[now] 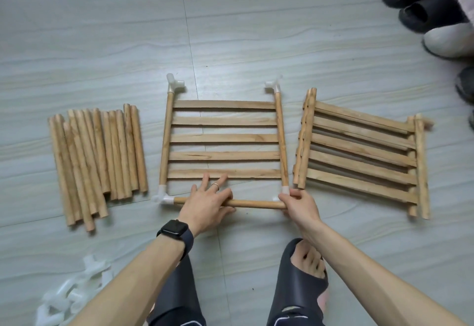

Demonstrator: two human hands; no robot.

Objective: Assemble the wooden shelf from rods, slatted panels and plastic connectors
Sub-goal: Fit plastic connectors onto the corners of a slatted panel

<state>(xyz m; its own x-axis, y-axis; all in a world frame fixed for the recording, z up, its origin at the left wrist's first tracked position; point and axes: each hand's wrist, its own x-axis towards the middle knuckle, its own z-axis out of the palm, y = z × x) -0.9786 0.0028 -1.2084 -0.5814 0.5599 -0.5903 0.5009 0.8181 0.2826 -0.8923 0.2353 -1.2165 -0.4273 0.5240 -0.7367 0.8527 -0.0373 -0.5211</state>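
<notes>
A slatted wooden panel [224, 139] lies flat on the floor with white plastic connectors on its corners: far left [175, 85], far right [273, 85], near left [161, 197]. A wooden rod [256, 203] runs along the panel's near edge, its left end in the near-left connector. My left hand [209, 202] holds this rod near its middle, thumb under it, fingers stretched over it toward the nearest slat. My right hand [298, 203] grips the rod's right end at the near-right connector [284, 190], which it mostly hides.
A pile of loose rods [97, 159] lies to the left. Stacked slatted panels [361, 156] lie to the right. Spare white connectors [71, 292] sit at the lower left. My slippered feet [302, 282] are near the bottom edge. Shoes [423, 7] stand at the top right.
</notes>
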